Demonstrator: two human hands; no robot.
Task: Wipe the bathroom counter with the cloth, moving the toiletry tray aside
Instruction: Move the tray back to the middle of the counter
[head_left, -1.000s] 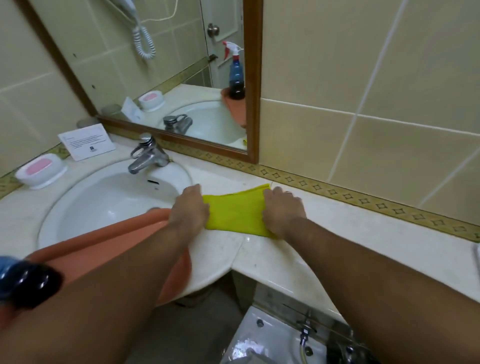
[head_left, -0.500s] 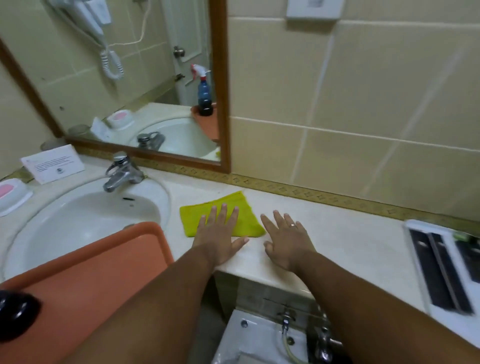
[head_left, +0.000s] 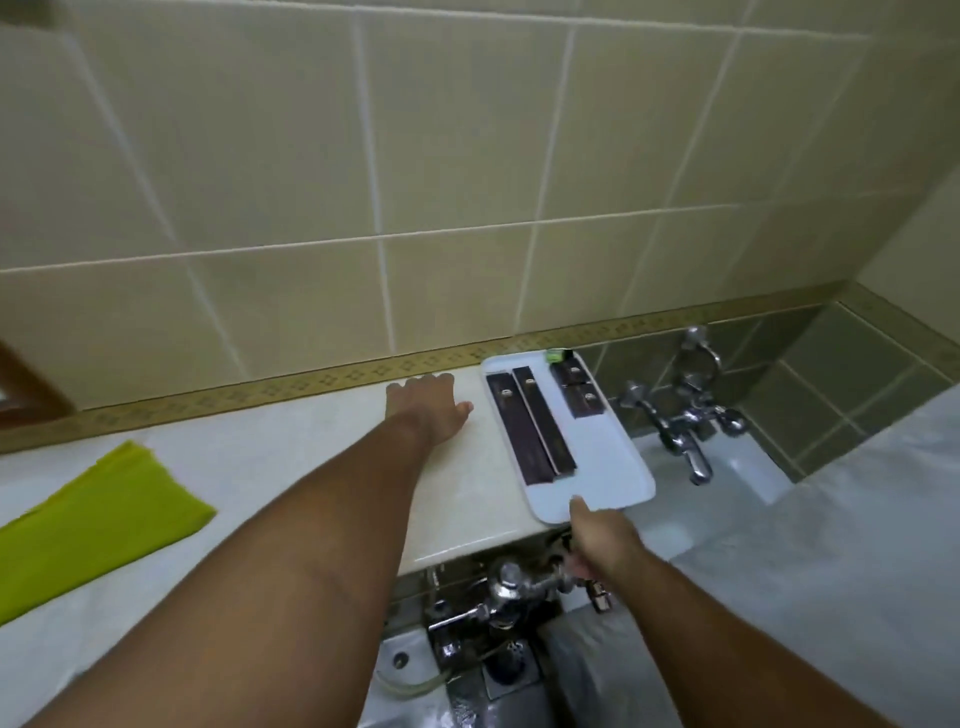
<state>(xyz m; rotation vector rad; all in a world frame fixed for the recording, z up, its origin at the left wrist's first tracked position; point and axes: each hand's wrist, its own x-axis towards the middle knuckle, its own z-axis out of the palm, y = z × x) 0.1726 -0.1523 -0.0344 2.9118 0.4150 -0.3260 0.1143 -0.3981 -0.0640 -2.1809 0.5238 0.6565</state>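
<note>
The white toiletry tray (head_left: 597, 467) lies at the right end of the pale counter (head_left: 311, 447), carrying long dark packets (head_left: 535, 431) and a small green item (head_left: 556, 356). My right hand (head_left: 602, 540) is at the tray's near edge, thumb on top of the rim and fingers curled underneath. My left hand (head_left: 428, 410) rests flat on the counter by the back wall, fingers apart, its thumb a little short of the tray's left side. The yellow-green cloth (head_left: 98, 519) lies loose on the counter at far left, away from both hands.
A chrome bath tap (head_left: 680, 421) juts out just right of the tray, above the bathtub. Chrome flush pipework (head_left: 514, 587) sits below the counter's front edge under my right hand. A tiled wall with a gold border backs the counter.
My view has swung right, away from the sink and orange tray. Both hands left the cloth and moved right: the left onto bare counter, the right to the tray's near edge.
</note>
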